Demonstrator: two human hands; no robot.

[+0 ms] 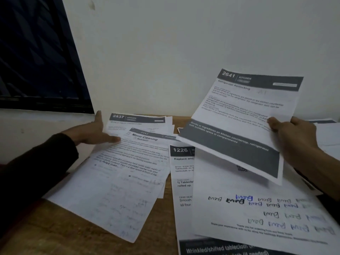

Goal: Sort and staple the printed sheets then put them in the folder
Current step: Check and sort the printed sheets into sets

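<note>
one sheet (pixel 239 115) in right hand (pixel 294 133), perhaps pinched

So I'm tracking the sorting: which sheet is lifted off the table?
The 2641 Refrigerator Restocking sheet, gripped by the right hand; the others lie flat.

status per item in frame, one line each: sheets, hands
Sheet 2641: lifted off the table, tilted, gripped at its right edge.
Mirror Cleaning sheet: flat on the left pile, askew.
Sheet 2437: flat, partly covered.
Sheet 1226: flat, partly covered.
Handwritten sheet: flat, overlapping 1226.
Right hand: gripping sheet 2641.
Left hand: fingers straight, resting on the left pile.
</note>
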